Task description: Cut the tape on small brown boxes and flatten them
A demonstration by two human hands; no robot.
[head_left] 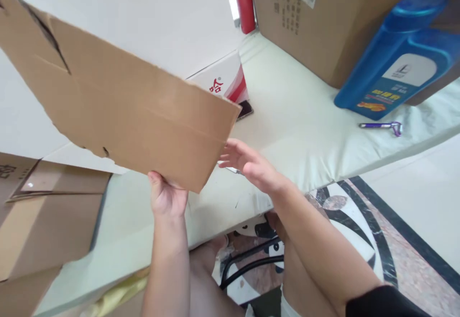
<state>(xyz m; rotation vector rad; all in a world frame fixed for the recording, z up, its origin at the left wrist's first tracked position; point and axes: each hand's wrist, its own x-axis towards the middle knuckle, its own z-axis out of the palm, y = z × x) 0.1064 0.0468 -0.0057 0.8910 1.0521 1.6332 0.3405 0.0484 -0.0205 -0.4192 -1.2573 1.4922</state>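
My left hand (167, 196) grips the lower edge of a large flat brown cardboard sheet (118, 111), which it holds up tilted over the pale table (298, 130). The sheet's torn edge runs along its lower left. My right hand (249, 164) hovers just right of the sheet's lower right corner, fingers stretched out and apart, holding nothing. Its fingertips are near the cardboard's edge but I cannot tell if they touch it.
A blue jug (398, 53) leans on a big brown carton (334, 20) at the back right; a purple pen-like tool (381, 125) lies before it. A red bottle (244, 1) and white-and-red box (224, 82) stand behind. A brown box (39, 211) sits left.
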